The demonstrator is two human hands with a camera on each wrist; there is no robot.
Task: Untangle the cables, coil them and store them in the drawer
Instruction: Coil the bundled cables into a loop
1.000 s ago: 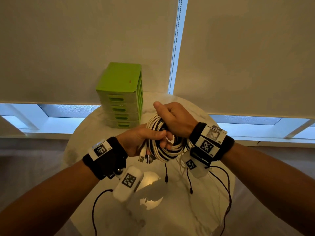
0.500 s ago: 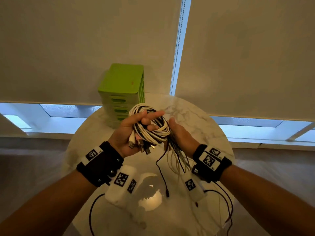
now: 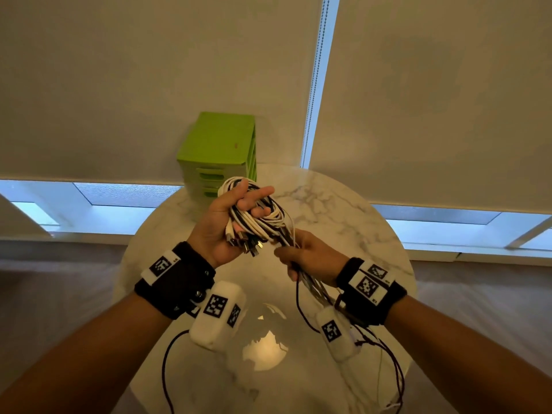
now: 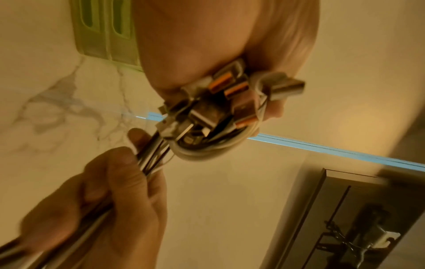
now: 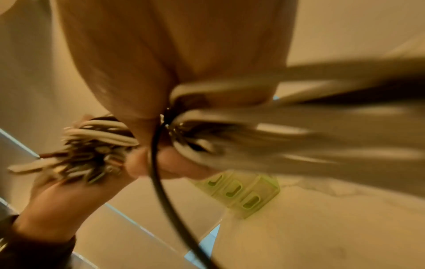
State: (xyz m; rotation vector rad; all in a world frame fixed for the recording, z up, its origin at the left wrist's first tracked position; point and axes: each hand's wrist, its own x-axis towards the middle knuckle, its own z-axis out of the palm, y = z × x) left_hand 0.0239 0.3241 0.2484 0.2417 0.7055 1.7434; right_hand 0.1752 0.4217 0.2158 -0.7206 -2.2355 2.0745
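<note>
A coil of white and black cables (image 3: 260,218) is held above the round marble table (image 3: 343,210). My left hand (image 3: 227,222) grips the coil, thumb and forefinger over its top, with several USB plugs (image 4: 232,102) sticking out below the palm. My right hand (image 3: 304,255) is curled round the loose strands (image 3: 310,286) that trail down from the coil past its wrist. In the right wrist view those strands (image 5: 299,131) are blurred. The green drawer unit (image 3: 219,153) stands behind the hands, its drawers closed.
The table's edge curves round both sides, with floor below. Roller blinds and a bead chain (image 3: 313,82) hang behind the table. Thin dark leads (image 3: 167,363) from the wrist cameras dangle over the near part of the table.
Both hands have parted: the left has lifted the coil up toward the drawer unit, the right has slid down off the coil and along the loose strands toward me.
</note>
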